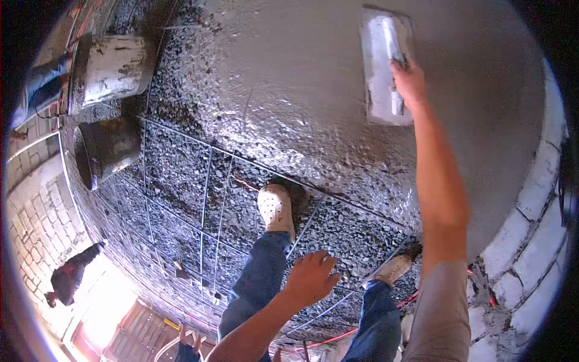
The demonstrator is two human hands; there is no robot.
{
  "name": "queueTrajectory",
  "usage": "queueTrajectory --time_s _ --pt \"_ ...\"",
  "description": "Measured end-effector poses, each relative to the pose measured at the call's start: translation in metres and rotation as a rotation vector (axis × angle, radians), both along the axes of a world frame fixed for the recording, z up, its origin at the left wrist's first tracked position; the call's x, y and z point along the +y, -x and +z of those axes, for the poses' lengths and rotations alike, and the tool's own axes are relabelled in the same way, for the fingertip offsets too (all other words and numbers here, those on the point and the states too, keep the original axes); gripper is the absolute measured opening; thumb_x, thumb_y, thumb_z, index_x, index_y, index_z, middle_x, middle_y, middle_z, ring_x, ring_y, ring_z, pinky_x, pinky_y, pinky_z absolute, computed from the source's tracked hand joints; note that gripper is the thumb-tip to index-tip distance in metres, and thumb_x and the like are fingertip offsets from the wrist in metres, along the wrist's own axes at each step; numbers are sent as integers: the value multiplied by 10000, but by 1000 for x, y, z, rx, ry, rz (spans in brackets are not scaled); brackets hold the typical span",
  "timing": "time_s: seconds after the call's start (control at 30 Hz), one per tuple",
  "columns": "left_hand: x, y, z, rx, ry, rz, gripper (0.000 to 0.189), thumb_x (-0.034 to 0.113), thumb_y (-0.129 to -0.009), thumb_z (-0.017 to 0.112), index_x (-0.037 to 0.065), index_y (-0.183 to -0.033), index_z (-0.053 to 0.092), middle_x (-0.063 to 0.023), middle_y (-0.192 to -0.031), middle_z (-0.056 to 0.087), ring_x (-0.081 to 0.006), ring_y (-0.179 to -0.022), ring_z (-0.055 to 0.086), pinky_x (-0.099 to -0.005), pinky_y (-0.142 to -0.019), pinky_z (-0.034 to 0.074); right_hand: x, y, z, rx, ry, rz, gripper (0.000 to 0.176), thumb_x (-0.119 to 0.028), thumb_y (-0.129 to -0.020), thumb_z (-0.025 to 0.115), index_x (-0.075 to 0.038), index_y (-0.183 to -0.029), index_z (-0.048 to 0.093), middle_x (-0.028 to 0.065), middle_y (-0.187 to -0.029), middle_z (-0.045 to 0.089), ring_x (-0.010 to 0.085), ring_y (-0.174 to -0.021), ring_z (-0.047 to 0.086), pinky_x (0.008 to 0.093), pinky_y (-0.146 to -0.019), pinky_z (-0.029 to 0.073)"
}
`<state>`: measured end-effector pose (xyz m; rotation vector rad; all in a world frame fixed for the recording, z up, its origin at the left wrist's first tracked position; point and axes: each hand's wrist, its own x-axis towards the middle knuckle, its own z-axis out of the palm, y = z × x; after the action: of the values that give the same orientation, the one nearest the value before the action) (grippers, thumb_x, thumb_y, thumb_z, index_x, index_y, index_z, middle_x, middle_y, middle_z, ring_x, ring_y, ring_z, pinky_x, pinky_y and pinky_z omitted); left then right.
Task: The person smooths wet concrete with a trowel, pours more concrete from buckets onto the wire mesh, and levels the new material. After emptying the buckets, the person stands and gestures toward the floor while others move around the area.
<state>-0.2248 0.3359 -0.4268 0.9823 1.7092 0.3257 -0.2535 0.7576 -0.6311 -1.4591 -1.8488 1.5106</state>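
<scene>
My right hand (410,84) is wrapped round the handle of a rectangular steel finishing trowel (375,72). The trowel's blade lies flat on smooth wet concrete (313,54). Held over the gravel (338,232) in front of my legs, my left hand (310,279) is empty, its fingers loosely apart. Rougher, stony wet concrete (271,139) lies between the smooth part and the gravel. One pale clog (274,206) stands on the gravel beside a wire of the mesh; the other clog (393,269) is further right.
Wire mesh (205,199) runs over the gravel. Two mortar-smeared buckets (114,69) (108,151) lie at the left. A block wall (522,259) borders the right side. Another person (73,274) is at the lower left, near a bright opening. A red line (338,336) crosses near my feet.
</scene>
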Motion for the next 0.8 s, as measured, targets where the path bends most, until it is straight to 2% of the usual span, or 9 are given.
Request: queueTrajectory --time_s 0.1,0.17,0.23,0.3,0.43,0.47,0.57,0.6,0.8 --pt "3 15 6 -1 10 55 343 309 -813 633 39 -1012 561 -208 -1045 558 -378 -950 562 -465 -808 464 -30 55 4 9 -11 118 383 -248 -847 635 -12 -1128 527 109 -681 608 181 -494 583 341 -446 480" --pt "-2 17 3 47 -101 106 352 309 -812 634 40 -1025 556 -200 -1038 552 -368 -934 563 -461 -792 464 -57 84 14 -101 -54 278 320 -218 -883 621 -41 -1141 556 15 -696 566 90 -529 515 262 -461 458" --pt "3 25 6 52 -78 116 351 312 -807 640 42 -1021 572 -184 -1051 550 -363 -931 563 -460 -792 466 -86 100 26 -38 9 435 385 -260 -841 638 -7 -1110 529 132 -760 628 189 -577 621 343 -536 507" --pt "5 40 4 -20 -26 167 353 313 -801 648 35 -1009 590 -171 -1037 564 -357 -942 564 -451 -814 464 -119 98 25 -20 -27 538 452 -300 -829 648 6 -1142 533 173 -925 648 245 -712 639 368 -650 509" --pt "-12 106 -8 299 -170 442 332 279 -811 652 30 -1019 581 -168 -970 588 -349 -896 573 -448 -776 475 -169 71 76 -195 -6 707 486 -303 -830 632 22 -1176 528 236 -1011 628 317 -893 638 399 -757 489" --pt "-8 130 0 381 -50 590 319 256 -803 663 23 -1006 581 -174 -938 597 -359 -870 573 -452 -767 469 -173 57 85 -156 -16 695 475 -288 -824 633 17 -1174 528 244 -999 623 343 -904 628 408 -764 485" --pt "-54 182 -80 730 -2 545 428 337 -782 678 32 -1059 564 -255 -1162 510 -418 -1100 468 -505 -911 390 -175 -7 88 -238 -320 610 421 -235 -808 631 -8 -1148 533 259 -975 605 407 -891 605 438 -753 477" --pt "-61 198 -102 800 68 487 447 372 -784 666 47 -1072 562 -255 -1208 484 -410 -1151 439 -501 -943 372 -169 -21 97 -251 -220 575 425 -231 -807 632 -8 -1153 525 258 -977 604 423 -896 596 447 -758 473" --pt "-60 199 -139 380 267 532 468 390 -774 664 40 -1060 543 -240 -1269 454 -439 -1180 402 -557 -955 341 -156 -119 102 -388 -118 459 437 -217 -807 635 -9 -1168 504 257 -989 602 441 -898 588 459 -765 474"
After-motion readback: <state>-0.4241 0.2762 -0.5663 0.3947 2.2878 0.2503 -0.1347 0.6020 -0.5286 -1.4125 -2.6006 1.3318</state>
